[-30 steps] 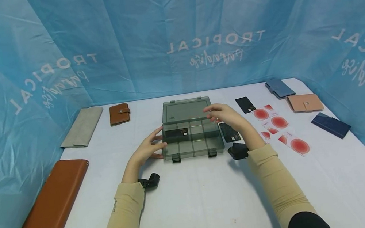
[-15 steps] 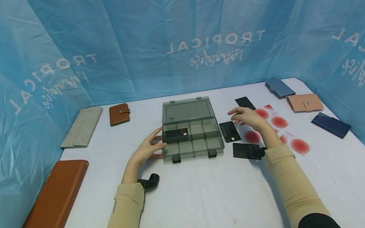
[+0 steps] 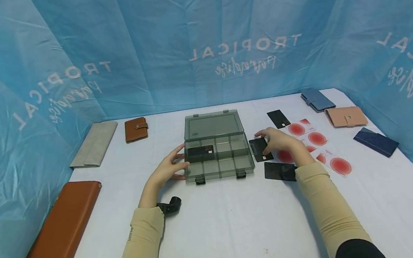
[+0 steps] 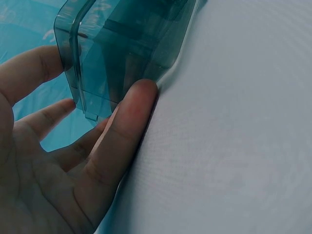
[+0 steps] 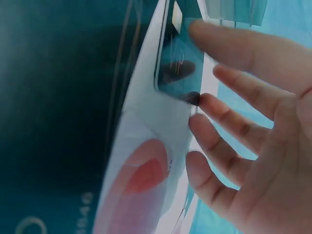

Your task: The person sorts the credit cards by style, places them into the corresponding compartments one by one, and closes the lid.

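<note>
A translucent grey-green compartment box (image 3: 213, 126) lies with its lid folded back. Inside its left rear part is a black card (image 3: 195, 154) marked VIP. My left hand (image 3: 163, 171) rests its thumb and fingers against the box's left side, fingers spread; the left wrist view shows the thumb at a lower corner. To the right of the box, my right hand (image 3: 280, 142) reaches over another black card (image 3: 258, 149). Thumb and fingers are spread at that card's edges in the right wrist view, a fingertip touching a corner. The card lies flat on the table.
Nearby are a nearer black card (image 3: 278, 170), a farther one (image 3: 278, 118) and several cards with red circles (image 3: 340, 166). At right lie a blue wallet (image 3: 317, 100), a tan one (image 3: 346, 116) and a navy one (image 3: 375, 142). Brown (image 3: 65, 221) and grey wallets (image 3: 95, 144) lie left.
My right hand has moved from over the box to the right, then down onto the black card beside the box. The left hand stays at the box's left side.
</note>
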`<state>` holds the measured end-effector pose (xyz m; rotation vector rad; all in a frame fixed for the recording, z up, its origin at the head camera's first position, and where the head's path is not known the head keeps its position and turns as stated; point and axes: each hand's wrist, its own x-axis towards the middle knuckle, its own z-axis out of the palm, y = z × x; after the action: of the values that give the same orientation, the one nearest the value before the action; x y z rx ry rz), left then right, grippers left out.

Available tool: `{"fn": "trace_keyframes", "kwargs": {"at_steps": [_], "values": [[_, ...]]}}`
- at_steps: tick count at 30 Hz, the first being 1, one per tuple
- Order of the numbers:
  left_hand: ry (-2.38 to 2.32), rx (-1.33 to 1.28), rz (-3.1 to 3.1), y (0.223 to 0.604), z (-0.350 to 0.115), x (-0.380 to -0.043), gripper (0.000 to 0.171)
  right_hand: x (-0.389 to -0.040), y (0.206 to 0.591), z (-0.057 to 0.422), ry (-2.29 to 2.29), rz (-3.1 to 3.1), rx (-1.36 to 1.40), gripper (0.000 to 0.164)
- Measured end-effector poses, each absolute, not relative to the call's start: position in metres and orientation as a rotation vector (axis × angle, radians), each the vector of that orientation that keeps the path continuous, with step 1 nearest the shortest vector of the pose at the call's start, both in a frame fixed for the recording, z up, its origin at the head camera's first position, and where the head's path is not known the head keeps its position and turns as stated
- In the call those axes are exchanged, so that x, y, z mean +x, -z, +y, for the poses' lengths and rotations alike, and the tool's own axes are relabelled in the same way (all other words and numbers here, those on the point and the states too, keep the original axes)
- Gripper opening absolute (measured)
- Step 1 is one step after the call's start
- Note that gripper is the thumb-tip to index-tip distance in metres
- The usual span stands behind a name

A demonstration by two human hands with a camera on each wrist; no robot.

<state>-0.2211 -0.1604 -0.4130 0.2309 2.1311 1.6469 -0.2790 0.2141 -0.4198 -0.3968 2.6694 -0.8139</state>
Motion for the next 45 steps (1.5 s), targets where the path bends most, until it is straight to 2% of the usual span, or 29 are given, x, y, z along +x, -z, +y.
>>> {"fn": "trace_keyframes", "kwargs": {"at_steps": [7,12,21,27,35,41,45], "values": [[-1.649,0.227,2.130,0.413,-0.160,-0.221,0.073,-0.278,0.418,0.217,0.616,2.738,-0.286,0.070],[-1.643,0.229,2.141,0.413,-0.160,-0.221,0.073,-0.276,0.416,0.224,0.644,2.774,-0.211,0.066],[-1.648,0.223,2.135,0.414,-0.160,-0.220,0.072,-0.278,0.417,0.238,1.123,2.701,0.028,0.040],[-1.650,0.229,2.130,0.413,-0.161,-0.220,0.072,-0.280,0.418,0.243,1.375,2.493,0.290,0.045],[-1.648,0.222,2.131,0.412,-0.160,-0.221,0.072,-0.277,0.405,0.240,1.650,2.399,0.476,0.048],[-1.649,0.213,2.133,0.412,-0.160,-0.221,0.072,-0.278,0.396,0.229,1.875,2.318,0.493,0.051],[-1.645,0.208,2.135,0.413,-0.160,-0.221,0.073,-0.282,0.400,0.224,1.989,2.273,0.363,0.051]]}}
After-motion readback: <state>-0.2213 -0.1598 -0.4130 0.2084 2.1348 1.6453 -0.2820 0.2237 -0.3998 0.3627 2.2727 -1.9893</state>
